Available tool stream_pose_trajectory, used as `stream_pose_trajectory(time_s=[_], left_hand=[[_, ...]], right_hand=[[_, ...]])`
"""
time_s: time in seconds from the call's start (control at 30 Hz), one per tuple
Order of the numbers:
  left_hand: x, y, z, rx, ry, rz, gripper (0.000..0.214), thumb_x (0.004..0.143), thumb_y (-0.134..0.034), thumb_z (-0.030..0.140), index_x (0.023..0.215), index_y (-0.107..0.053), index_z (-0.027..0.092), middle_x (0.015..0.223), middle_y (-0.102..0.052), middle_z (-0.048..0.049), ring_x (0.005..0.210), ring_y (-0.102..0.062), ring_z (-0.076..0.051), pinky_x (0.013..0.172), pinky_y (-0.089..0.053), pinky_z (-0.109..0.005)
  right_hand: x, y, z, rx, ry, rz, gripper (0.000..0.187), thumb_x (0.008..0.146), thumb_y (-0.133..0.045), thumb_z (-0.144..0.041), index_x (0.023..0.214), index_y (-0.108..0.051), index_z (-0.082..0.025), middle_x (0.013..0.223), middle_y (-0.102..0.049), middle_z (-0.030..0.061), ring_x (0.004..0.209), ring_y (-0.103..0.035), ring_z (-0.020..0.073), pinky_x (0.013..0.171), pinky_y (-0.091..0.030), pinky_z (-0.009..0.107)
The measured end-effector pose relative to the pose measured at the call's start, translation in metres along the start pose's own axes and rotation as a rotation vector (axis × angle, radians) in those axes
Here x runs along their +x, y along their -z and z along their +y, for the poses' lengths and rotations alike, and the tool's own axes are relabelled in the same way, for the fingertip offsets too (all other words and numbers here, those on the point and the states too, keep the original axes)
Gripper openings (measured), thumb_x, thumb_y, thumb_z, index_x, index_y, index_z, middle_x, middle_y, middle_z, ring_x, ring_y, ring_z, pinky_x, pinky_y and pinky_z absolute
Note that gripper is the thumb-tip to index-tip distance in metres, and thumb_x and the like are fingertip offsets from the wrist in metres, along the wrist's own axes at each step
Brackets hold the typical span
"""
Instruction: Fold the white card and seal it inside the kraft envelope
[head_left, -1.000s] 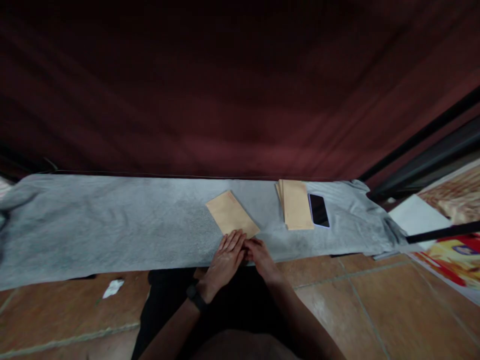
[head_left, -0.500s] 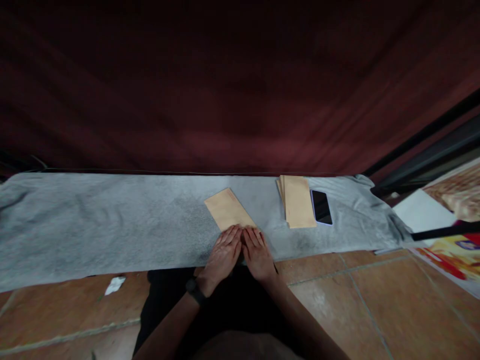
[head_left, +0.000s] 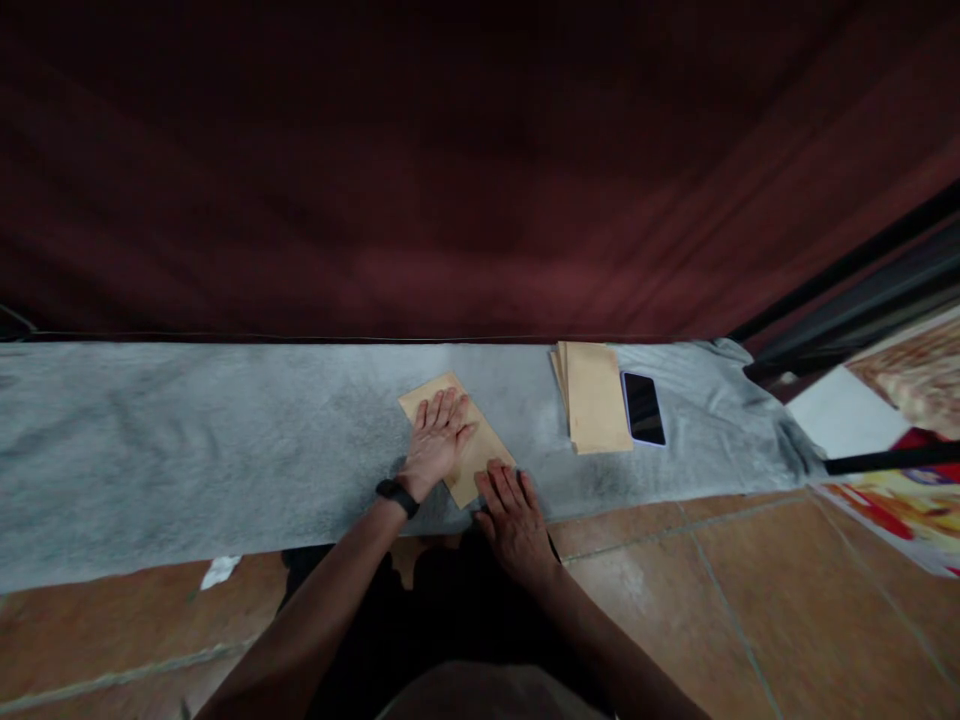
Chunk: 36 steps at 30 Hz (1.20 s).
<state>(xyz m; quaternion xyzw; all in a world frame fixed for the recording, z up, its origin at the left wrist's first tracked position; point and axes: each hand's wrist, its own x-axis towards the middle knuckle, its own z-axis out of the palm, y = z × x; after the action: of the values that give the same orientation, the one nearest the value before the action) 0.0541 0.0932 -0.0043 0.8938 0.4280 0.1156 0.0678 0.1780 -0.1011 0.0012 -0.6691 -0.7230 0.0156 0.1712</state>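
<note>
A tan paper envelope (head_left: 487, 445) lies slantwise on the grey cloth in front of me. My left hand (head_left: 439, 440), with a dark watch on its wrist, rests flat on the envelope's upper part, fingers stretched out. At the near right corner of the envelope lies my right hand (head_left: 516, 520), its fingertips on the paper edge and its fingers extended. A small stack of similar tan envelopes (head_left: 598, 400) sits to the right, slightly fanned at its left side.
A phone (head_left: 643, 408) with a pale purple edge lies right of the stack. The grey cloth (head_left: 225, 450) covers a long narrow surface before a dark red curtain (head_left: 450, 200). White crumpled paper (head_left: 220, 571) is on the tiled floor. Printed packaging (head_left: 900, 510) stands far right.
My left hand has slid up and left onto the envelope's upper part, away from my right hand. My right hand has shifted slightly right and toward me. The envelope's near end now shows.
</note>
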Motion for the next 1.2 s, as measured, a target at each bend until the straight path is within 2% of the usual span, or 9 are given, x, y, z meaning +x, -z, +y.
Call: stream_pose_trajectory(time_s=[0.23, 0.4, 0.5, 0.77, 0.97, 1.2], left_hand=[[0.032, -0.001, -0.021, 0.008, 0.087, 0.000, 0.064, 0.104, -0.028, 0.046, 0.158, -0.037, 0.012, 0.166, -0.033, -0.0136, 0.156, -0.022, -0.032, 0.126, -0.017, -0.053], [0.036, 0.001, -0.022, 0.010, 0.112, -0.008, 0.062, 0.104, -0.025, 0.041, 0.158, -0.036, 0.011, 0.165, -0.034, -0.0127, 0.156, -0.023, -0.031, 0.126, -0.016, -0.052], [0.019, 0.001, -0.009, 0.003, 0.049, -0.028, 0.060, 0.104, -0.027, 0.038, 0.158, -0.037, 0.012, 0.165, -0.034, -0.0107, 0.156, -0.022, -0.030, 0.127, -0.015, -0.052], [-0.049, 0.004, 0.037, -0.033, -0.210, -0.050, 0.055, 0.106, -0.032, 0.033, 0.158, -0.037, 0.017, 0.165, -0.037, -0.0058, 0.156, -0.023, -0.025, 0.128, -0.016, -0.050], [-0.084, 0.006, 0.053, 0.035, -0.338, -0.088, 0.056, 0.105, -0.035, 0.030, 0.159, -0.033, 0.017, 0.167, -0.031, -0.0039, 0.156, -0.024, -0.021, 0.129, -0.017, -0.044], [-0.114, 0.006, 0.062, 0.032, -0.366, -0.055, 0.059, 0.104, -0.040, 0.038, 0.157, -0.035, 0.012, 0.165, -0.036, -0.0087, 0.154, -0.030, -0.020, 0.127, -0.024, -0.040]], right_hand=[[0.001, -0.003, -0.001, 0.011, -0.027, -0.015, 0.057, 0.105, -0.051, -0.033, 0.158, -0.035, -0.021, 0.164, -0.035, 0.0124, 0.153, -0.032, 0.0289, 0.124, -0.026, 0.055], [0.000, -0.001, 0.001, 0.043, -0.054, 0.001, 0.055, 0.105, -0.048, -0.030, 0.157, -0.037, -0.016, 0.162, -0.040, 0.0136, 0.151, -0.035, 0.0266, 0.124, -0.029, 0.051], [-0.001, -0.001, 0.005, 0.075, -0.053, 0.018, 0.052, 0.107, -0.043, -0.026, 0.157, -0.037, -0.014, 0.159, -0.045, 0.0126, 0.150, -0.038, 0.0237, 0.125, -0.030, 0.048], [-0.004, -0.005, 0.012, 0.084, -0.085, 0.033, 0.049, 0.107, -0.036, -0.023, 0.155, -0.041, -0.013, 0.156, -0.049, 0.0133, 0.148, -0.041, 0.0227, 0.124, -0.032, 0.048], [-0.003, 0.002, 0.020, 0.086, -0.068, 0.036, 0.047, 0.107, -0.035, -0.019, 0.153, -0.045, -0.013, 0.155, -0.051, 0.0127, 0.146, -0.044, 0.0234, 0.125, -0.031, 0.050], [-0.005, 0.009, 0.030, 0.113, -0.084, 0.014, 0.047, 0.109, -0.033, -0.025, 0.152, -0.047, -0.014, 0.154, -0.051, 0.0114, 0.147, -0.043, 0.0244, 0.125, -0.031, 0.050]])
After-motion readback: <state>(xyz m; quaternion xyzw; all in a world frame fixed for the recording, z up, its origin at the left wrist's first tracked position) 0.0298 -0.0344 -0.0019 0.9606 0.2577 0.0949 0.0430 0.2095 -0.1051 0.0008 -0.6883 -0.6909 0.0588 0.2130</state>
